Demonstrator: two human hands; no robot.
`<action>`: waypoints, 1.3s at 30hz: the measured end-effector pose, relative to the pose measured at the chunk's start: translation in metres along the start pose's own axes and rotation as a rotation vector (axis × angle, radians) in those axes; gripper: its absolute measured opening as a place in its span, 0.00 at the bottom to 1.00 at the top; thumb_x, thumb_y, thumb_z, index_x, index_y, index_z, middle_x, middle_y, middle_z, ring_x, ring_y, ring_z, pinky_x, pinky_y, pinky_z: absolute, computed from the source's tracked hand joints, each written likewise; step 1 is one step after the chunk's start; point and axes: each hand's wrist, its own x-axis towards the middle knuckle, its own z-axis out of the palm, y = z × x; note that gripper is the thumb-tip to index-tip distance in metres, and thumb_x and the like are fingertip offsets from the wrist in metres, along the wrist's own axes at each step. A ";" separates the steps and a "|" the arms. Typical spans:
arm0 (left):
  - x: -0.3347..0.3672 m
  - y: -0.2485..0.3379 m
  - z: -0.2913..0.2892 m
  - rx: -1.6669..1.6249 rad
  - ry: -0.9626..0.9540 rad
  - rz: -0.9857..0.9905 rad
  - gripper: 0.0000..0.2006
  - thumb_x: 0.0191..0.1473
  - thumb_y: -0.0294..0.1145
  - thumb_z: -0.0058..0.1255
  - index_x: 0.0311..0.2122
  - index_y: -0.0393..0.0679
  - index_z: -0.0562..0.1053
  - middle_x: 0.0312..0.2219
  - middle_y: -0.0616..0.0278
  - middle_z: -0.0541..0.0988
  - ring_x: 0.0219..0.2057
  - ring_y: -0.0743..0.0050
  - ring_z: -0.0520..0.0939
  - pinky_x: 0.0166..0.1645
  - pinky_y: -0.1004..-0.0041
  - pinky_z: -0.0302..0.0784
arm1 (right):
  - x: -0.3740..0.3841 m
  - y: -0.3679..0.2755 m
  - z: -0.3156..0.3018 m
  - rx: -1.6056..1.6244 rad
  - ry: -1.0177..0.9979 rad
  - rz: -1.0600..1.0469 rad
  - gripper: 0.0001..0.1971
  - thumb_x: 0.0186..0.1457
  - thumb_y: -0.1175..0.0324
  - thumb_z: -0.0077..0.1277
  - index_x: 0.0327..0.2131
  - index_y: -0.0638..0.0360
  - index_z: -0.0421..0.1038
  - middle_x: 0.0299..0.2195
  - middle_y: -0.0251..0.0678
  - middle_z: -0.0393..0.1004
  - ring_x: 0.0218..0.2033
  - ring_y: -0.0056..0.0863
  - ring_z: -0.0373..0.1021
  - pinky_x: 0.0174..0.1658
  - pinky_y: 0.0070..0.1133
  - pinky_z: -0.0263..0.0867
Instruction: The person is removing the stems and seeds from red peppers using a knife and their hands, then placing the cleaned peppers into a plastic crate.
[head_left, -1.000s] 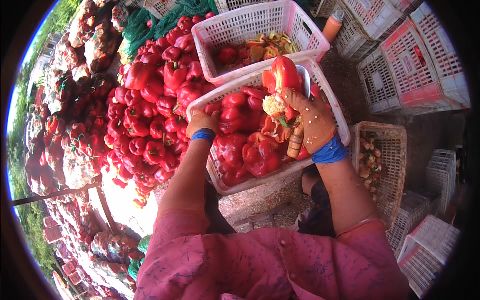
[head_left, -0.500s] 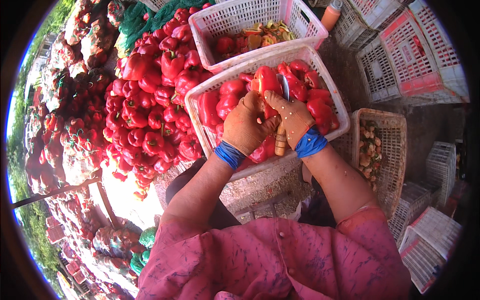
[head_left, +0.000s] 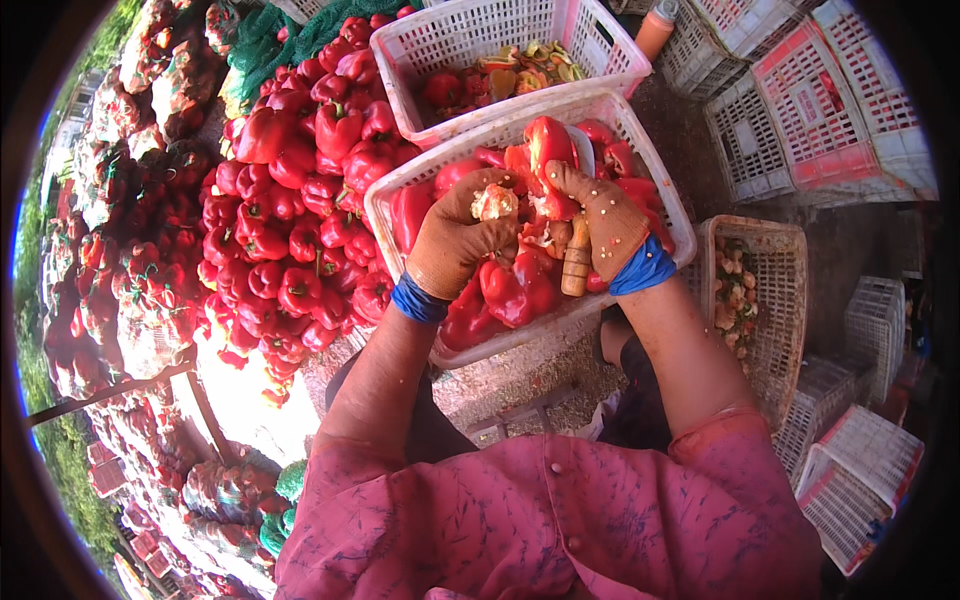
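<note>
Largest item: a heap of whole red peppers (head_left: 290,235), to the left of the work. Beside it stands a pale slotted crate (head_left: 530,336) bearing opened red peppers, directly beneath both hands. A second pale crate (head_left: 450,50) adjoins its far side and holds cut pieces; a brownish crate (head_left: 775,300) to the right contains cores.

Both hands wear orange-brown gloves banded blue at the wrist. Left hand (head_left: 455,235): fingers curled, pinching a seed core against the thumb. Right hand (head_left: 608,220): thumb pressed on the pepper, knife held alongside; the remaining fingers are largely hidden, their exact closure not established.

Knife (head_left: 576,265): wooden handle showing below the right hand, blade upright behind the pepper. Judged sound practice: the blade lies flat against the far side, its edge turned from the left fingers; which way the edge faces cannot be told.

Pepper in hand (head_left: 550,145): over the crate, in the right hand's grip, opened. A firm thumb, short of crushing the wall, is advised.

Seed core (head_left: 493,202): in the left fingers, just beside the pepper. Whether any strand joins the two is not discernible; a hold at the base, with a slight twist, should part them cleanest.

Smallest: loose seeds (head_left: 613,240) clinging to the right glove; worth brushing off clear of the flesh
</note>
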 end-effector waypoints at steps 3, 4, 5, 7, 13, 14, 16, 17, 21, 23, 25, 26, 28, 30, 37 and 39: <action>0.001 -0.006 0.002 -0.249 0.118 0.055 0.24 0.56 0.20 0.58 0.58 0.38 0.67 0.38 0.60 0.79 0.23 0.70 0.80 0.26 0.72 0.78 | 0.001 -0.016 -0.012 -0.394 0.108 -0.232 0.21 0.54 0.50 0.61 0.36 0.61 0.77 0.19 0.39 0.75 0.18 0.29 0.73 0.21 0.28 0.71; 0.000 -0.002 0.006 -0.278 0.152 0.076 0.24 0.56 0.20 0.58 0.58 0.38 0.67 0.37 0.60 0.79 0.23 0.71 0.79 0.27 0.72 0.78 | 0.002 -0.013 -0.012 -0.715 0.153 -0.323 0.21 0.54 0.51 0.61 0.39 0.61 0.77 0.23 0.42 0.77 0.24 0.34 0.76 0.29 0.32 0.73; -0.002 0.000 0.011 -0.309 0.194 0.102 0.24 0.56 0.20 0.57 0.58 0.37 0.67 0.36 0.60 0.79 0.23 0.71 0.79 0.27 0.73 0.78 | 0.002 -0.009 -0.014 -1.034 0.230 -0.409 0.22 0.54 0.52 0.60 0.43 0.62 0.76 0.27 0.46 0.80 0.29 0.38 0.79 0.36 0.35 0.75; 0.015 0.004 0.037 -0.161 0.198 0.117 0.24 0.56 0.22 0.59 0.57 0.38 0.67 0.36 0.62 0.78 0.25 0.73 0.79 0.28 0.74 0.77 | 0.015 0.031 -0.024 -1.406 0.283 -0.559 0.25 0.54 0.53 0.60 0.49 0.61 0.75 0.35 0.48 0.81 0.38 0.40 0.80 0.45 0.36 0.74; 0.082 -0.008 0.193 0.336 -0.290 -0.031 0.43 0.44 0.38 0.70 0.63 0.34 0.61 0.39 0.52 0.80 0.41 0.69 0.80 0.43 0.71 0.78 | 0.037 0.052 -0.013 -0.932 0.153 -0.348 0.25 0.57 0.58 0.59 0.55 0.61 0.71 0.38 0.35 0.82 0.34 0.36 0.78 0.38 0.30 0.74; 0.078 0.010 0.205 0.496 -0.376 -0.104 0.48 0.44 0.46 0.69 0.65 0.33 0.57 0.43 0.41 0.80 0.44 0.59 0.82 0.47 0.68 0.78 | 0.025 0.042 0.006 -0.561 0.193 -0.121 0.24 0.57 0.60 0.59 0.55 0.60 0.71 0.37 0.37 0.81 0.26 0.27 0.75 0.29 0.26 0.71; 0.080 0.006 0.197 0.690 -0.185 0.199 0.44 0.44 0.51 0.68 0.61 0.35 0.64 0.46 0.37 0.80 0.49 0.46 0.81 0.53 0.62 0.76 | 0.018 0.020 0.005 -0.385 0.157 0.006 0.27 0.57 0.58 0.60 0.56 0.61 0.70 0.39 0.37 0.80 0.22 0.23 0.72 0.23 0.24 0.68; 0.075 0.033 0.178 0.769 -0.127 0.210 0.42 0.43 0.52 0.68 0.59 0.36 0.67 0.46 0.38 0.80 0.50 0.44 0.81 0.54 0.60 0.76 | 0.019 0.010 -0.005 -0.227 0.171 0.059 0.29 0.57 0.56 0.61 0.56 0.65 0.69 0.42 0.37 0.79 0.23 0.25 0.72 0.23 0.26 0.69; 0.108 0.041 0.008 0.929 0.818 0.294 0.32 0.44 0.52 0.67 0.48 0.35 0.75 0.40 0.41 0.81 0.45 0.43 0.82 0.49 0.56 0.78 | 0.035 0.003 -0.038 0.334 0.273 -0.034 0.12 0.60 0.60 0.56 0.45 0.52 0.75 0.34 0.36 0.81 0.23 0.24 0.72 0.25 0.23 0.68; 0.101 0.052 -0.077 1.120 1.117 -0.089 0.39 0.40 0.60 0.66 0.48 0.35 0.74 0.46 0.36 0.78 0.50 0.42 0.79 0.54 0.55 0.75 | 0.037 0.003 -0.040 0.340 0.278 -0.007 0.11 0.60 0.60 0.55 0.44 0.50 0.76 0.32 0.35 0.81 0.23 0.22 0.72 0.25 0.22 0.68; 0.089 0.031 -0.163 1.089 1.269 -0.432 0.49 0.36 0.67 0.64 0.58 0.39 0.67 0.56 0.38 0.72 0.57 0.45 0.75 0.60 0.54 0.71 | 0.030 -0.002 -0.030 0.301 0.259 0.043 0.11 0.60 0.59 0.55 0.43 0.49 0.76 0.31 0.34 0.81 0.23 0.21 0.71 0.25 0.22 0.67; 0.081 0.027 -0.194 1.016 1.245 -0.529 0.52 0.35 0.67 0.64 0.61 0.39 0.65 0.57 0.40 0.71 0.60 0.44 0.73 0.62 0.55 0.69 | 0.021 -0.005 -0.015 0.268 0.243 0.061 0.11 0.60 0.59 0.56 0.42 0.49 0.77 0.31 0.34 0.81 0.22 0.20 0.71 0.24 0.22 0.67; 0.084 0.014 -0.219 1.004 1.222 -0.640 0.51 0.36 0.64 0.64 0.62 0.41 0.64 0.62 0.44 0.67 0.61 0.44 0.71 0.64 0.56 0.68 | 0.016 -0.001 -0.003 0.246 0.223 0.095 0.12 0.60 0.57 0.55 0.42 0.50 0.78 0.31 0.33 0.81 0.22 0.20 0.70 0.24 0.21 0.67; 0.097 0.005 -0.222 0.947 1.244 -0.680 0.49 0.37 0.59 0.65 0.62 0.42 0.65 0.64 0.45 0.64 0.61 0.45 0.71 0.64 0.56 0.68 | 0.014 0.002 0.006 0.182 0.230 0.099 0.14 0.60 0.56 0.54 0.44 0.51 0.78 0.31 0.33 0.81 0.22 0.20 0.70 0.24 0.21 0.67; 0.103 -0.007 -0.245 0.531 1.247 -0.331 0.40 0.35 0.40 0.71 0.57 0.38 0.69 0.46 0.48 0.80 0.47 0.50 0.83 0.50 0.60 0.81 | 0.019 0.008 0.011 0.139 0.231 0.134 0.16 0.62 0.54 0.51 0.46 0.52 0.78 0.32 0.32 0.79 0.22 0.18 0.69 0.24 0.21 0.68; 0.086 -0.010 -0.267 0.019 1.087 -0.050 0.36 0.38 0.35 0.70 0.55 0.38 0.70 0.45 0.48 0.80 0.43 0.56 0.84 0.46 0.63 0.82 | 0.023 0.001 0.003 0.221 0.223 0.107 0.17 0.62 0.53 0.52 0.46 0.52 0.78 0.32 0.31 0.79 0.22 0.17 0.68 0.24 0.20 0.67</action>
